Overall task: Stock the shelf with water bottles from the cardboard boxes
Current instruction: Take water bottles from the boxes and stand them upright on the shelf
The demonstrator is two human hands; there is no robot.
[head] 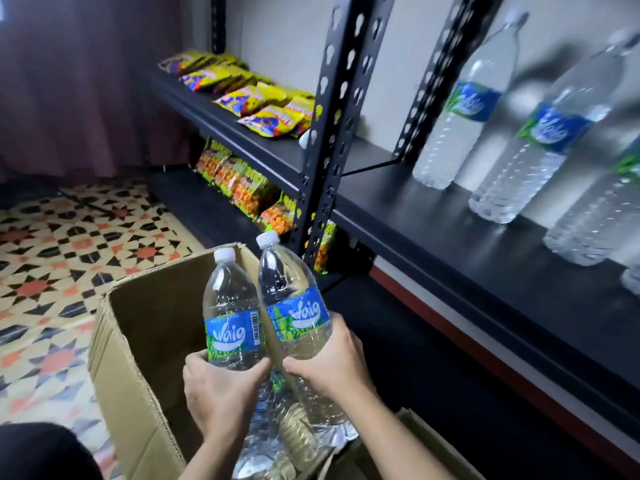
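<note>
Stocking step, mid-transfer: two bottles lifted clear of the box, not yet placed.

The black steel shelving unit [467,258], with matt decks and uprights punched with keyhole slots, fills the right side. The tiled floor [52,254], in a star pattern of black, cream and orange, lies to the left. The open brown corrugated cardboard box [138,341] stands on the floor just in front of the shelving, flaps up. Further clear bottles [277,445] lie on their sides in its bottom.

Three tall clear plastic water bottles with blue-and-green labels [533,143] stand upright in a row on the mid deck. Their lower bodies are ribbed and dimpled. Bare deck shows to the left of them.

The left-hand bottle [232,306] and the right-hand bottle [294,299], of the same kind, are held upright above the box, touching at the shoulder. The left hand [221,393] is wrapped round the lower body of the first; the right hand [332,365] is wrapped round the second just below its label.

Yellow foil snack packets [249,95] lie on the deck further left. Each held bottle has a white ribbed screw cap [225,253].

Next move, as judged: carry both bottles up and right, over the deck's front lip, and set them base-down beside the row. The thin walls probably flex, so a firm low grip suits.
</note>
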